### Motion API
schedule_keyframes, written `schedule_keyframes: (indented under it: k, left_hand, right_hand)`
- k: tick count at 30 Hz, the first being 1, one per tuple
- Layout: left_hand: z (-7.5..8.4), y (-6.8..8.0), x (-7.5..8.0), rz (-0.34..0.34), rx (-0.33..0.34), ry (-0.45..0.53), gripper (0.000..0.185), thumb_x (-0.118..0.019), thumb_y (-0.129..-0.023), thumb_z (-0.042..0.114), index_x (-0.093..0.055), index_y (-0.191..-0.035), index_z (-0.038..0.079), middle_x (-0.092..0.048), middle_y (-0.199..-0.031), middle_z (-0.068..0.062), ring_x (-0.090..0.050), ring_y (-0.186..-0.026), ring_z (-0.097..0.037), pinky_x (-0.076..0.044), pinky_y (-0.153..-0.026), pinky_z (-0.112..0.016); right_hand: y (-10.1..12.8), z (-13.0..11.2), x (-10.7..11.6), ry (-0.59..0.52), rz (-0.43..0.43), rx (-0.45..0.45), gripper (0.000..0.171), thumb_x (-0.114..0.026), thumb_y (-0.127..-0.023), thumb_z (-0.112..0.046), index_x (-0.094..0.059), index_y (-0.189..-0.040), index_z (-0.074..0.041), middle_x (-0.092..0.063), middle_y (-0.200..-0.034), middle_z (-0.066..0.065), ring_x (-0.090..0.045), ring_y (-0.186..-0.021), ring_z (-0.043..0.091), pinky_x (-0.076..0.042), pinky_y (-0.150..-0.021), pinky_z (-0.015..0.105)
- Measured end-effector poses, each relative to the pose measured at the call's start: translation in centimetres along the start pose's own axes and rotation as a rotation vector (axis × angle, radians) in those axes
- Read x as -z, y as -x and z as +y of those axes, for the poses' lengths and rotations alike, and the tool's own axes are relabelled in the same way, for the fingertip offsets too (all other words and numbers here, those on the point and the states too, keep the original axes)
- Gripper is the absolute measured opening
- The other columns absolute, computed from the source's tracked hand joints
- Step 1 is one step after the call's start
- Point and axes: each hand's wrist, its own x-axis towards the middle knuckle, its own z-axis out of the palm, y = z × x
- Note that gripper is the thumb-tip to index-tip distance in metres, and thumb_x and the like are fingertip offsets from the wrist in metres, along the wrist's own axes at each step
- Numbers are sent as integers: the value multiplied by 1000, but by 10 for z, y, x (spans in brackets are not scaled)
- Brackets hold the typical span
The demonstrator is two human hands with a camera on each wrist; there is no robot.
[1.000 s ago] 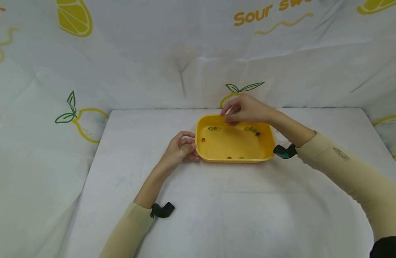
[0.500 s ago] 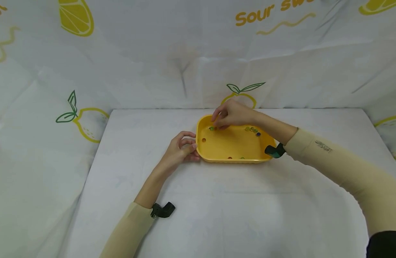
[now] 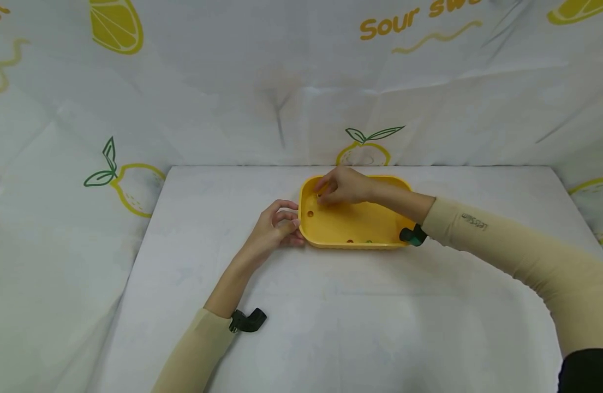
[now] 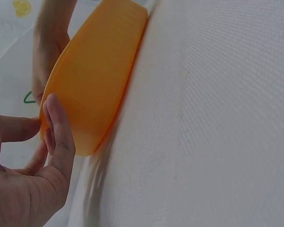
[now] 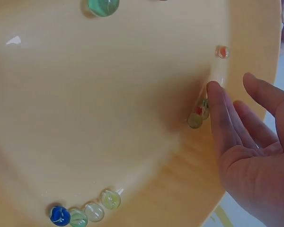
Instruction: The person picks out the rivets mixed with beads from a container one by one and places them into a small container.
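Right wrist: right hand (image 5: pixel 255 161) fingers reach marbles (image 5: pixel 198 116).

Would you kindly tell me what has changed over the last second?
The right hand moved leftward and down into the tray, from above the far rim to the marbles at the far left corner, its fingers straight beside them. It took hold of nothing. The left hand stayed holding the tray's left rim, and the tray stayed put.
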Motion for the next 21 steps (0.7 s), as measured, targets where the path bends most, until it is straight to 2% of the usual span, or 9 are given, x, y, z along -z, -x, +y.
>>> schedule_keyframes:
  k: [10, 16, 21]
  left_hand:
    - [1, 2, 0, 3, -14, -4, 40, -62, -107, 0, -48, -144, 5, -62, -114, -15, -73, -79, -17, -71, -76, -30]
    - [2, 3, -2, 9, -5, 14, 39, -61, -107, 1, -49, -143, 6, -62, -115, -16, -72, -80, -16, -71, -77, -30]
    - [1, 3, -2, 11, -1, 12, 38, -61, -107, 1, -49, -143, 6, -61, -117, -17, -72, -80, -16, -70, -76, -29]
  right_hand:
    - [-1, 0, -3, 65, -13, -15, 34, -76, -98, -5, -73, -129, 8, -83, -111, 20, -81, -98, 23, -68, -83, 26]
    - [-3, -3, -7, 101, -33, -68, 34, -74, -99, -4, -73, -130, 8, -84, -104, 19, -80, -89, 23, -63, -75, 20]
    - [-6, -2, -10, 129, -36, -87, 28, -75, -99, -6, -77, -125, 4, -83, -97, 16, -75, -79, 17, -56, -66, 14]
